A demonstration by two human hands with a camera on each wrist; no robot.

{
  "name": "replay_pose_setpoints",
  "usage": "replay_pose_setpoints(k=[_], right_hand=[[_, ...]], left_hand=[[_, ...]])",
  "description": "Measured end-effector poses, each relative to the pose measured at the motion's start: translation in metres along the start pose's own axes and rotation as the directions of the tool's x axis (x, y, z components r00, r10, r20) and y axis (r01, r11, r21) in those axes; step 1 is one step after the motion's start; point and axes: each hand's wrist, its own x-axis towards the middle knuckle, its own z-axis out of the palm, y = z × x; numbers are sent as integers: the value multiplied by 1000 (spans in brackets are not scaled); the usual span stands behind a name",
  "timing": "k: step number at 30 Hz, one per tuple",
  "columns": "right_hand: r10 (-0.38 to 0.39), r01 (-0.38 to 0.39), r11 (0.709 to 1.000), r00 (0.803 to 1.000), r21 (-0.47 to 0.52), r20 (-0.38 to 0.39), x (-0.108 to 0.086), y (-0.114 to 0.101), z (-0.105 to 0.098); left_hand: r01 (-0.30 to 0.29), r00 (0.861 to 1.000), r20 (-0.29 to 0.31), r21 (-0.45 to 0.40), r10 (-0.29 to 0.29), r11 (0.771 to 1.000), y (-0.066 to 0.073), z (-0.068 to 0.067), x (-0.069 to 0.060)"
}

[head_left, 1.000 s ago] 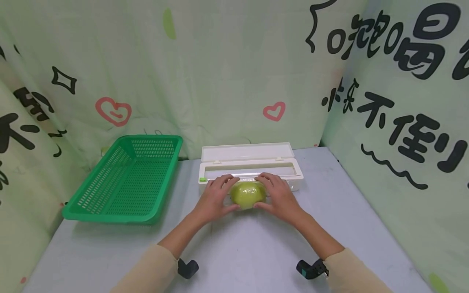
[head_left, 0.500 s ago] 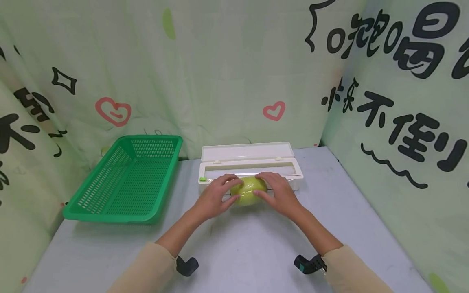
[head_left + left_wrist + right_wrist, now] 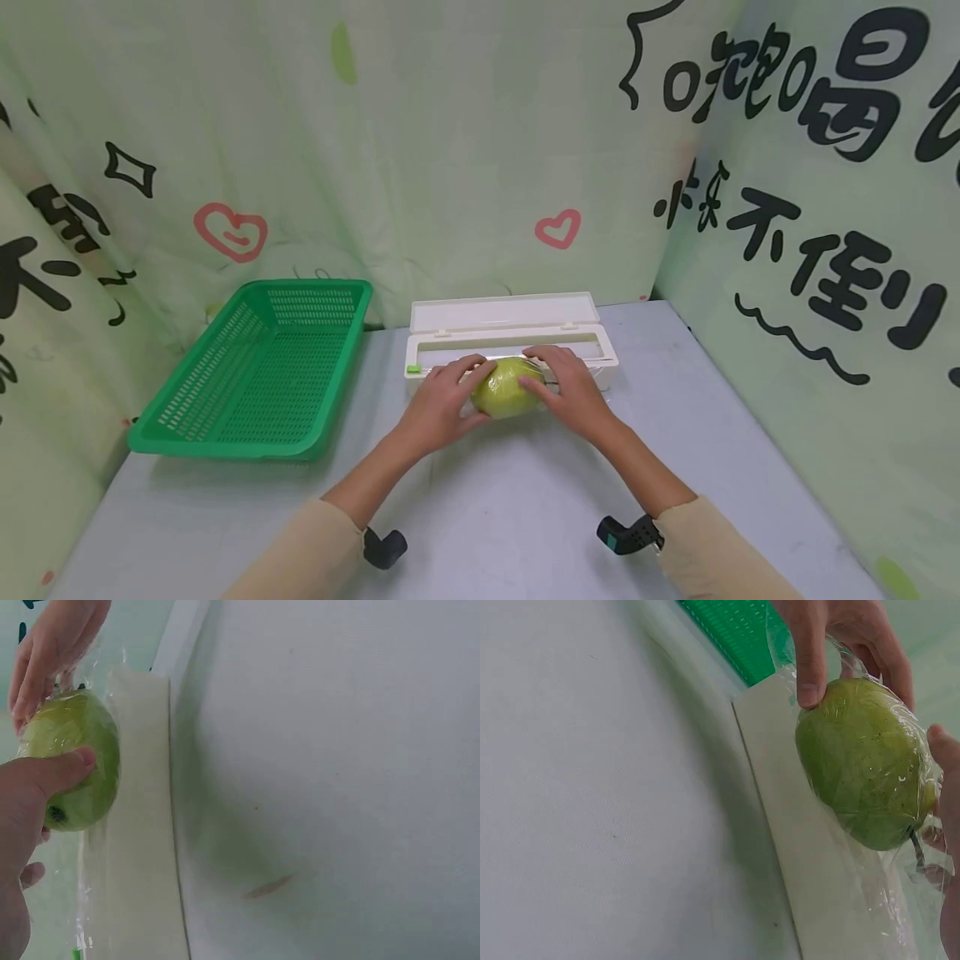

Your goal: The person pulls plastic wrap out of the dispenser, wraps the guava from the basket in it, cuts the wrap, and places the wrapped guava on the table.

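Note:
A green pear (image 3: 501,395) covered in clear cling film (image 3: 881,900) is held up at the front of a white cling film dispenser (image 3: 517,337). My left hand (image 3: 441,407) grips the pear's left end, its thumb (image 3: 66,769) lying over the near side and fingers behind. At the stem end, my right hand (image 3: 576,398) holds the film, its thumb and fingers curled around that side. The stem (image 3: 917,846) shows through the film in the right wrist view. Loose film trails from the pear toward the dispenser. Most fingers behind the fruit are hidden.
The dispenser's lid (image 3: 504,313) stands raised at the back, with a small green slider (image 3: 413,368) at its left end. A green plastic basket (image 3: 315,417) sits to the left on the white tabletop (image 3: 480,517). Patterned curtains (image 3: 450,167) enclose the back and sides.
The pear has turned and tilted between my hands. My right thumb has shifted up along the film-covered side, while my left hand keeps its grip. Basket and dispenser stay in place.

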Motion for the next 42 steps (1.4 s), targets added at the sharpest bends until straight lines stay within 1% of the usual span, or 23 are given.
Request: replay_pose_setpoints(k=[2,4,5,7,8,10,12,13,15,17,18,19,21,22,24,26,28,32,35,36,38,42], right_hand=[[-41,40,999,999,-33,-10,0,-2,-2],[-101,99,990,995,-101,-11,0,-3,-2],[-135,133,981,991,-144,-5,0,-4,-2],[-204,200,951,979,-235,11,-1,-5,-1],[-225,221,937,974,-271,18,-1,-5,0],[-251,248,914,967,-321,32,-1,-5,1],[-249,245,911,968,-331,31,-1,-4,2],[-239,235,916,971,-326,30,-1,-4,2],[-208,209,929,977,-307,35,1,-5,2],[-169,176,941,984,-288,49,3,-5,0],[-149,160,946,987,-281,59,4,-6,-1],[-132,146,950,989,-275,68,6,-7,-2],[-110,129,953,990,-273,84,9,-8,-4],[-101,123,954,991,-275,91,11,-9,-6],[-94,121,952,990,-280,108,15,-11,-8],[-91,125,949,987,-289,130,19,-12,-11],[-78,122,947,984,-296,158,22,-13,-13],[-32,92,953,978,-288,205,25,-14,-17],[-27,86,948,981,-305,193,24,-15,-21],[-39,94,945,983,-314,178,23,-16,-21],[-92,133,937,986,-322,140,20,-18,-21],[-206,221,923,975,-316,79,16,-21,-15]], left_hand=[[21,999,39,-13,-20,1000,-3,-4,2],[41,995,88,-34,-38,999,-6,-9,4],[53,992,113,-46,-47,998,-8,-11,6],[84,984,164,-78,-70,993,-11,-16,10],[93,981,182,-100,-74,991,-13,-18,12],[116,972,217,-128,-87,985,-15,-21,16],[127,969,228,-140,-93,982,-16,-25,20],[125,970,224,-133,-94,983,-17,-26,21],[97,979,186,-99,-77,990,-16,-28,23],[38,993,109,-51,-32,998,-12,-30,23],[2,997,71,-15,-1,1000,-9,-30,23],[-37,999,35,23,36,999,-6,-30,23],[-105,994,-27,100,108,989,3,-27,21],[-128,990,-46,138,135,982,7,-24,20],[-152,985,-55,195,165,969,14,-17,17],[-144,985,-58,234,161,962,18,-9,14],[-110,989,-65,245,130,963,18,-1,13],[-25,995,-93,233,48,972,11,11,15],[1,994,-108,212,23,977,3,16,18],[1,994,-110,204,22,979,1,17,19],[-5,993,-113,182,26,983,-3,17,21],[-4,995,-102,128,17,992,-8,15,26]])
